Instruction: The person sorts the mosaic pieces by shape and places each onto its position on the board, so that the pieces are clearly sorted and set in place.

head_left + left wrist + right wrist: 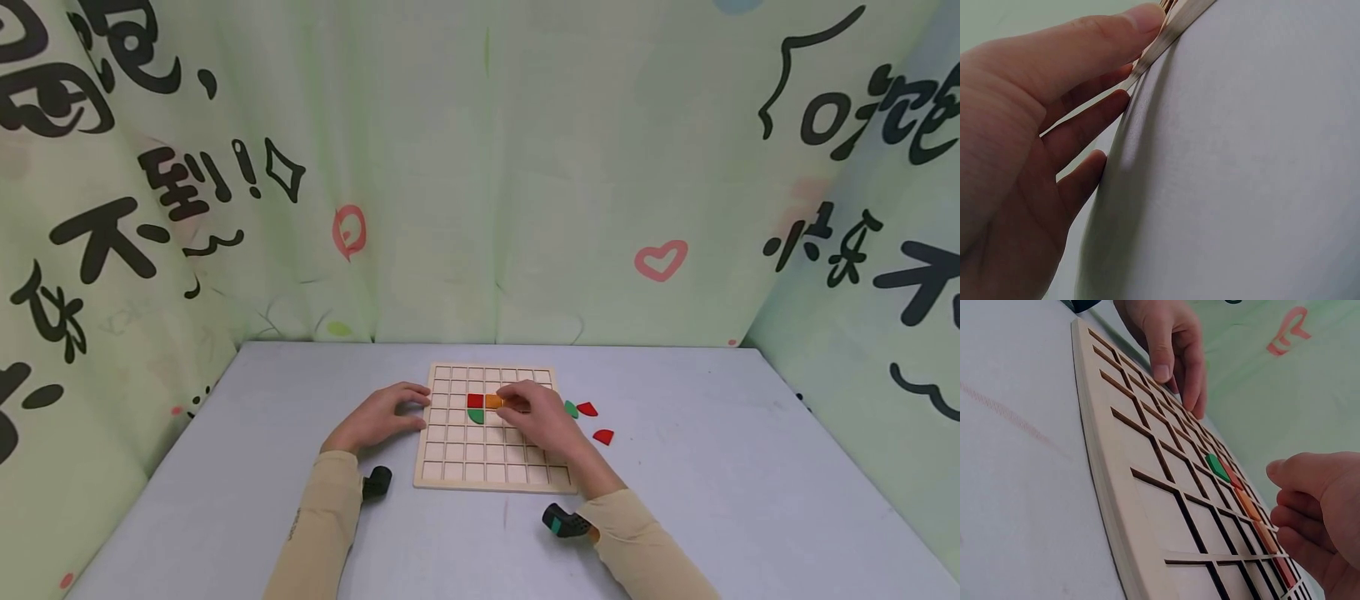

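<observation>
A wooden grid board [453, 475] lies flat on the table. My left hand [381, 414] is at its left edge, and in the left wrist view the thumb and fingertips touch the rim. Over the middle of the board hovers my right hand [551, 423], its fingers loosely bent. In the right wrist view nothing shows between the thumb and fingers of this hand [1319, 506]. A row of pieces sits in the cells: a red square [475, 401], an orange piece [492, 402], another orange piece [1265, 536] and a red piece [1284, 571]. A green rounded piece [476, 415] adjoins the red square.
Right of the board lie a loose green piece [572, 409] and two red wedge-shaped pieces, one farther back [587, 409] and one nearer [603, 437]. The white table [675, 500] meets a printed curtain [562, 208] at the back and sides.
</observation>
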### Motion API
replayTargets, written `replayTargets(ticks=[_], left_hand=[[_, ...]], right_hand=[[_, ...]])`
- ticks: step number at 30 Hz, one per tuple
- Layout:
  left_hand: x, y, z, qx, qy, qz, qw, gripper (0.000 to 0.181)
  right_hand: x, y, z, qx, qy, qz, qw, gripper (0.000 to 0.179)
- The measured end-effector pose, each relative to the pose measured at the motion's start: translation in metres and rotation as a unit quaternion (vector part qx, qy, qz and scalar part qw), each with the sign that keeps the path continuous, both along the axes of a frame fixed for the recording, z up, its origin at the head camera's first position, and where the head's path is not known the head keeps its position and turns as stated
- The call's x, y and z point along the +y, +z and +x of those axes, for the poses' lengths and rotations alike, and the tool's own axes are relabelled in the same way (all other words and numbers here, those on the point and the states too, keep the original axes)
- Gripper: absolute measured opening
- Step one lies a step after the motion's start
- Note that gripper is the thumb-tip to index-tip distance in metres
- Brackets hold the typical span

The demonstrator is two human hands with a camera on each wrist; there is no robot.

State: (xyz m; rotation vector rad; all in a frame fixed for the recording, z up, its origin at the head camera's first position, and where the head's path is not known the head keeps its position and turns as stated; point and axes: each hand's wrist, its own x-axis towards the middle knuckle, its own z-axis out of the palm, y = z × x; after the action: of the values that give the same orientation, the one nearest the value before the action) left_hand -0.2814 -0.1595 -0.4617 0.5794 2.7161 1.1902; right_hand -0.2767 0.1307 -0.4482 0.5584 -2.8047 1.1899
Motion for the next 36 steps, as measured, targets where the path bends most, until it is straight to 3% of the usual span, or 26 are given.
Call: replayTargets(ticks=[17,28,36], left_hand=[[0.0,0.0,0.001,0.001,-0.002,0.008,1.0,0.033],[0.001,0.0,0.0,-0.001,0.005,0.003,1.0,0.033],[0.001,0.001,0.001,-0.005,0.005,0.002,1.0,0.033]], right_hand=[[0.034,0.004,0.007,-0.015,-0.024,0.012,0.9995,0.031],[0.07,-0.004,0.012,0.001,-0.069,0.033,0.9971,0.03],[0.085,0.0,0.017,0.003,-0.099,0.057,0.9935,0.025]])
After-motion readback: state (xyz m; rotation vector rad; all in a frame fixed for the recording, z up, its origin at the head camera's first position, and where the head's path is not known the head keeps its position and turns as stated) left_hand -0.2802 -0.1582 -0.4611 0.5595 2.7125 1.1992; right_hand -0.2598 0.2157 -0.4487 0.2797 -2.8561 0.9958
